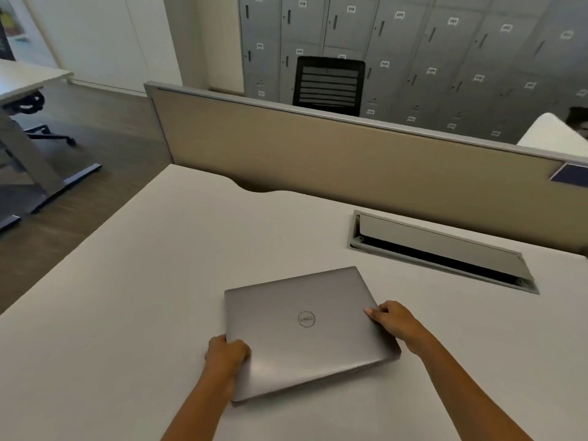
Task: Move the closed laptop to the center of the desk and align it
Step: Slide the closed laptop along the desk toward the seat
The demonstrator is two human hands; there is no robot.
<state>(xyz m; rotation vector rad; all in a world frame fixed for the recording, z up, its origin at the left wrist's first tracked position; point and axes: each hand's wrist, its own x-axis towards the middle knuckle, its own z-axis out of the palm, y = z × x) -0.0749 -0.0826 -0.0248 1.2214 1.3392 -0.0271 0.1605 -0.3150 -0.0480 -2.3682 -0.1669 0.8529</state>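
Note:
A closed grey laptop (305, 332) with a round logo on its lid lies flat on the white desk (133, 313), a little turned against the desk's edges. My left hand (226, 353) grips its left edge near the front corner. My right hand (393, 321) holds the right edge, thumb resting on the lid. Both hands are closed on the laptop.
An open cable tray slot (442, 251) is set into the desk behind and right of the laptop. A beige partition (318, 148) runs along the desk's far edge. A black chair (329, 85) and grey lockers (445, 52) stand beyond. Another desk (25, 81) is at far left.

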